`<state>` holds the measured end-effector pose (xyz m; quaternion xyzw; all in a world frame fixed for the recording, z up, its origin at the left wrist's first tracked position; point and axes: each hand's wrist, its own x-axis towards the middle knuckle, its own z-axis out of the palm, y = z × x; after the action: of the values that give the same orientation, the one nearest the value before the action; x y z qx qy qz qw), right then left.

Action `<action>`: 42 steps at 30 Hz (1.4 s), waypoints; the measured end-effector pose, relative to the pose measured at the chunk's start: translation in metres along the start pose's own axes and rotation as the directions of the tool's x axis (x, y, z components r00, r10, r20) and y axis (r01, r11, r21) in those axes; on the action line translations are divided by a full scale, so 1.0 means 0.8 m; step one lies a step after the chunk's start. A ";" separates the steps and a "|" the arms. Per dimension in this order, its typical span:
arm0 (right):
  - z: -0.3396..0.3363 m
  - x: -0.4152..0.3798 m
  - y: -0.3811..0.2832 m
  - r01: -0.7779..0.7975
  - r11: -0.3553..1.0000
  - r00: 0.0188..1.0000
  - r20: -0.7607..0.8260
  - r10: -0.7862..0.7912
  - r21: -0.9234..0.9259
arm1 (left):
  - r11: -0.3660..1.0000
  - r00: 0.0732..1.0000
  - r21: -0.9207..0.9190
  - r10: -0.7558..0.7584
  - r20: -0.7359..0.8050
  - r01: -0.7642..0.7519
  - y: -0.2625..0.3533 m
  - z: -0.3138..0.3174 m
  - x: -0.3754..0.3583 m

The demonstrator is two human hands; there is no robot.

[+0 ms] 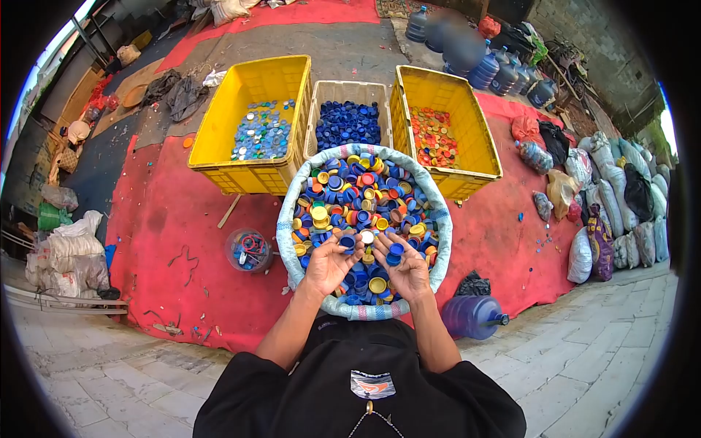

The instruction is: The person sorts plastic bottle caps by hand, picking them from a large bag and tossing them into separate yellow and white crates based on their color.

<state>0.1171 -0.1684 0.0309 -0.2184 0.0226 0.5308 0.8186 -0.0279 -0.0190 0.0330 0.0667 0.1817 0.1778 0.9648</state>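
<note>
Gripping a dark blue, round plastic cap (347, 241) in the left hand (327, 264), between thumb and curled fingers, with palm turned up, perhaps to bring the cap into clear view. Cradling two brighter blue, round plastic caps (396, 250) in the right hand (409, 273), on half-curled fingers; impossible to tell from this view a firm pinch from a loose rest. Facing inward across a narrow gap, probably to bring both grips under one look. Leaving visible in that gap a small white, round plastic cap (367, 237); not possible to tell touching from merely near.

Hovering low over a mixed heap of multicoloured plastic caps (380, 197), contained by a wide round tub with a rim wrapped in pale blue, pink-striped woven sheeting (285, 226), directly beneath the grip, likely for a short reach.

Lined up beyond the fingertips, apparently for easy access: to the left, a deep yellow plastic crate with pale blue, white and green caps (244, 179); straight ahead, a cream plastic crate of dark blue caps (352, 91); to the right, another yellow plastic crate with red and orange caps (479, 150). Outward from the left hand, a small clear plastic bucket (236, 263); outward from the right, a large translucent blue water jug (469, 317), on its side.
</note>
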 end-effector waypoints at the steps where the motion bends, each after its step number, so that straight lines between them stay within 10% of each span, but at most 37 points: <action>1: 0.003 0.000 0.000 0.003 0.999 1.000 -0.008 -0.004 -0.052 | 1.000 1.000 0.015 0.019 0.003 -0.019 0.002 0.001 0.001; 15: 0.074 0.105 -0.012 -0.024 0.978 0.997 -0.079 0.008 -0.208 | 0.993 0.996 0.116 0.017 -0.086 -0.007 0.072 0.028 0.116; 18: 0.099 0.223 -0.054 0.121 0.952 0.988 0.129 -0.087 -0.280 | 0.961 0.979 0.225 0.184 -0.092 -0.159 0.138 0.088 0.200; 20: 0.134 0.258 -0.067 0.181 0.942 0.973 -0.086 -0.213 -0.281 | 0.927 0.946 0.274 0.299 -0.128 -0.256 0.165 0.104 0.221; 31: 0.038 0.110 -0.032 0.154 0.837 0.944 -0.170 -0.281 -0.525 | 0.781 0.856 0.534 0.483 -0.185 -0.325 0.124 -0.019 0.067; 37: -0.010 0.054 0.015 0.062 0.217 0.912 -0.033 -0.409 -0.974 | 0.653 0.820 0.704 0.543 -0.180 -0.278 0.094 -0.039 0.005; 42: -0.015 0.038 0.028 0.051 -0.091 0.881 0.088 -0.465 -0.995 | 0.608 0.805 0.755 0.561 -0.192 -0.244 0.079 -0.040 -0.033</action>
<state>0.1128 -0.1391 0.0042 -0.8084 -0.2869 0.1732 0.4839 -0.0831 0.0320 0.0239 0.4270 0.4128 0.3231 0.7368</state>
